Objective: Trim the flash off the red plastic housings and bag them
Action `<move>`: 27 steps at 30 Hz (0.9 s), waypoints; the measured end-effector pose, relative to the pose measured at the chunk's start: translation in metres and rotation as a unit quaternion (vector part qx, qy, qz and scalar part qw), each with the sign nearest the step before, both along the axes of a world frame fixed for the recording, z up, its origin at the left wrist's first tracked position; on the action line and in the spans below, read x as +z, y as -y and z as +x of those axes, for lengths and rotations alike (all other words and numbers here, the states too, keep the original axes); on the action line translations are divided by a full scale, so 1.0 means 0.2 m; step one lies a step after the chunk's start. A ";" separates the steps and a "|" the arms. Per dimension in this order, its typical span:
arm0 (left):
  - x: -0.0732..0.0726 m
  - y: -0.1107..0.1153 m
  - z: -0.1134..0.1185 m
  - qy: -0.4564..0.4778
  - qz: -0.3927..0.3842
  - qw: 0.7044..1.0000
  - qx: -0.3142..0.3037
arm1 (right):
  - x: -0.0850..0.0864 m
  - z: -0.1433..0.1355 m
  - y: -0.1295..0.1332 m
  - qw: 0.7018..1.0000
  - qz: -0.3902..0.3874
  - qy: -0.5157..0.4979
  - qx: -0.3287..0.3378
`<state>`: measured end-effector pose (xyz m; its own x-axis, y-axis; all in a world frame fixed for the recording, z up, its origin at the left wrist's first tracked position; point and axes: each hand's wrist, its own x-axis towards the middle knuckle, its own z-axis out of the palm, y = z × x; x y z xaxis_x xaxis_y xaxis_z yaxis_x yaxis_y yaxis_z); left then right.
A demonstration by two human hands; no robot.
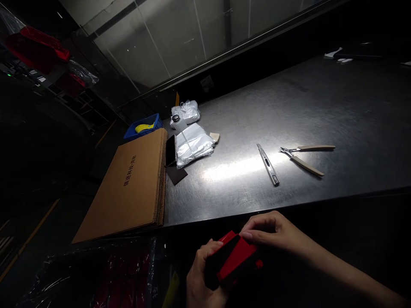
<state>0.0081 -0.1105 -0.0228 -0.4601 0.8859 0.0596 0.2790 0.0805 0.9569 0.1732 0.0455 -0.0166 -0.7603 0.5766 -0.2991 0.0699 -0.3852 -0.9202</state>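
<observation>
My left hand (202,273) is wrapped round a red and black plastic part (236,259) in front of the table's near edge. The part has flat, angular red faces with dark areas between them; its underside is in shadow. At its upper corner, the thumb and index finger of my right hand (268,229) are pinched together, touching the edge. Whether something small sits between those fingertips I cannot make out. Beyond my hands, a utility knife (268,164) and a pair of nippers (306,159) with beige handles lie on the metal table (224,196).
Flat cardboard (128,184) is stacked at the table's left end. Near it are clear plastic bags (194,143), a pump bottle (179,123), a dark phone-like slab (171,150) and a blue bin (144,126). Below left, a plastic-lined box holds several red parts (125,273).
</observation>
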 end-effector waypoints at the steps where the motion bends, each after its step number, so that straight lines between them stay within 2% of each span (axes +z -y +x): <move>1: 0.00 0.00 0.00 -0.009 0.002 1.000 -0.001 | -0.01 0.00 0.00 1.000 -0.001 0.001 -0.001; 9: -0.06 0.01 -0.03 -0.085 0.045 0.995 -0.041 | -0.05 0.00 -0.03 1.000 -0.018 0.016 0.009; 15: -0.06 0.03 -0.05 -0.159 0.032 0.984 -0.075 | -0.04 -0.02 -0.01 0.999 -0.025 0.044 -0.005; 17: -0.04 0.03 -0.05 -0.149 0.024 0.986 -0.074 | -0.02 -0.03 0.00 0.998 -0.028 0.049 -0.016; 21: 0.00 0.02 -0.03 -0.060 -0.020 0.996 -0.058 | 0.01 -0.03 0.00 0.997 -0.056 0.039 -0.022; 24: 0.03 0.01 -0.02 -0.013 -0.062 0.997 -0.035 | -0.02 -0.02 0.00 0.996 -0.086 0.023 -0.016; 27: 0.05 0.00 -0.01 0.006 -0.072 0.997 -0.020 | -0.05 -0.01 0.00 0.994 -0.105 0.012 -0.014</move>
<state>0.0063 -0.1102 -0.0135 -0.4237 0.9027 -0.0746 0.2742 0.2063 0.9393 0.1707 0.0450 -0.0260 -0.7360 0.5202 -0.4333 0.0776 -0.5709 -0.8174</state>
